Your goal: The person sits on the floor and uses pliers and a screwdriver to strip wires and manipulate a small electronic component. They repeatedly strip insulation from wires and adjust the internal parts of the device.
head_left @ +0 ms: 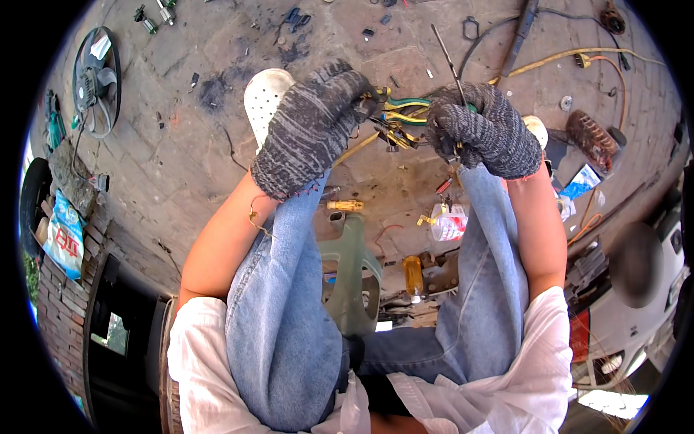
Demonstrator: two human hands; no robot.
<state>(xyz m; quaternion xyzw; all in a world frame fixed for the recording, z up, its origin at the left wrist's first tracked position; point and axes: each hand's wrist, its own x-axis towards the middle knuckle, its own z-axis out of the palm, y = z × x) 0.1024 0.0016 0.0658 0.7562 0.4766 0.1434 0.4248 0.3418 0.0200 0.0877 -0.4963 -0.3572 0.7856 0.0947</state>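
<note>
Both hands wear grey knitted gloves and meet above my knees. My left hand is closed on a small dark part with wires held between the two hands. My right hand grips pliers with green and yellow handles, whose handles point left toward the left hand. A thin metal rod sticks up and away from the right fist. I sit with legs in blue jeans apart, over a green plastic stool.
On the stained concrete floor lie a fan at far left, a yellow cable and a black hose at the top right, a yellow-handled screwdriver, a white bottle, brass fittings and scattered small parts. A white shoe shows behind my left hand.
</note>
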